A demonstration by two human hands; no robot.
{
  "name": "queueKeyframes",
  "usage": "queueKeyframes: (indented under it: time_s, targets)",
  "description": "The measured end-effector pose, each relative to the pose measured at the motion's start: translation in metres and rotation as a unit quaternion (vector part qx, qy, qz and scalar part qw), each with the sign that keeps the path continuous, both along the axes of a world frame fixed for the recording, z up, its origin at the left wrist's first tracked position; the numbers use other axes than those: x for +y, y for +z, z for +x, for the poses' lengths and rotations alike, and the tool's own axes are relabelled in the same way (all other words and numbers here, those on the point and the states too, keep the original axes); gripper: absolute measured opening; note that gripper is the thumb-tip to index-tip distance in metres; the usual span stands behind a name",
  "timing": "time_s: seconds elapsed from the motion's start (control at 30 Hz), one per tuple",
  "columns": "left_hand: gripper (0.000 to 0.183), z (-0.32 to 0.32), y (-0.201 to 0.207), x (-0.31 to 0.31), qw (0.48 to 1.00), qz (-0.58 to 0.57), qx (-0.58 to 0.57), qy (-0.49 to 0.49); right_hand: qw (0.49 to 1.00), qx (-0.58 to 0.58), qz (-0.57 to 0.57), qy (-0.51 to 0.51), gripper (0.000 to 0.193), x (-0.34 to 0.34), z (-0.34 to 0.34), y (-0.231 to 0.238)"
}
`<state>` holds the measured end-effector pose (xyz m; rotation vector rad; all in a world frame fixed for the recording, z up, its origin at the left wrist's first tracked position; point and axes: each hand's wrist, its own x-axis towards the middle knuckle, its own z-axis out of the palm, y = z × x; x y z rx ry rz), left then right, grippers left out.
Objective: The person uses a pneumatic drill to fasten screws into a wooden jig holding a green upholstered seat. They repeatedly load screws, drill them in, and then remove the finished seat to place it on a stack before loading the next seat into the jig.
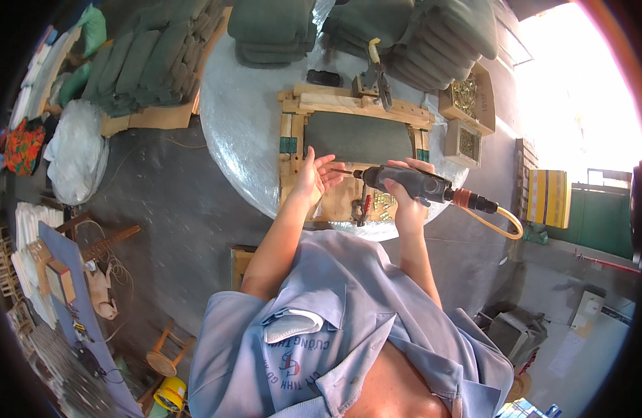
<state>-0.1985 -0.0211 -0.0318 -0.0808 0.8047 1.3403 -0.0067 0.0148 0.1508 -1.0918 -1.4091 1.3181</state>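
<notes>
My right hand (404,200) is wrapped round a dark air screwdriver (413,182), held level, with a yellowish hose (512,217) at its rear end. Its thin bit (342,172) points left toward my left hand (311,182), whose fingers are spread, palm partly up, by the tip. Whether the fingers touch the bit I cannot tell. Beneath both hands lies a wooden jig (287,184) framing a dark grey-green panel (356,134). Small brass-coloured pieces (384,202) lie on its near part, beside a red-handled clamp (365,209). Another clamp (375,73) stands on the far rail.
The jig rests on a round table wrapped in clear film (230,132). Stacked dark panels (272,31) line its far side. Right of the jig are a carton of small metal parts (467,97) and a smaller box (463,143). A wooden stool (164,362) stands at lower left.
</notes>
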Motion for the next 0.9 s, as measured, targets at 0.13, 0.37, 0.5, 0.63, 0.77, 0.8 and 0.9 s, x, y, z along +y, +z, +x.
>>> queueKeyframes:
  time_s: [0.13, 0.37, 0.5, 0.63, 0.77, 0.8, 0.9]
  targets:
    - [0.093, -0.009, 0.003, -0.005, 0.999, 0.023, -0.010, -0.021, 1.000, 0.014, -0.015, -0.012, 0.057, -0.001, -0.006, -0.001]
    - [0.097, -0.015, 0.015, 0.013, 0.997, 0.031, 0.010, -0.068, 1.000, 0.010, -0.003, -0.021, 0.058, -0.003, -0.012, -0.012]
    - [0.099, -0.023, 0.006, 0.015, 0.997, 0.015, 0.016, -0.067, 0.999, 0.025, 0.001, -0.026, 0.058, 0.001, -0.017, -0.005]
    - [0.099, -0.019, 0.018, 0.023, 0.995, 0.043, 0.014, -0.085, 1.000, 0.017, -0.005, -0.023, 0.057, 0.004, -0.017, -0.012]
    - [0.096, -0.021, 0.020, 0.030, 0.997, 0.019, 0.021, -0.075, 0.999, 0.017, -0.006, -0.029, 0.057, 0.004, -0.020, -0.015]
    - [0.095, -0.025, 0.014, 0.029, 0.998, 0.005, 0.016, -0.064, 0.999, 0.024, -0.011, -0.034, 0.057, 0.003, -0.022, -0.009]
    - [0.093, -0.035, 0.000, 0.021, 0.999, -0.021, 0.002, -0.041, 0.998, 0.044, -0.017, -0.041, 0.057, 0.004, -0.024, -0.002]
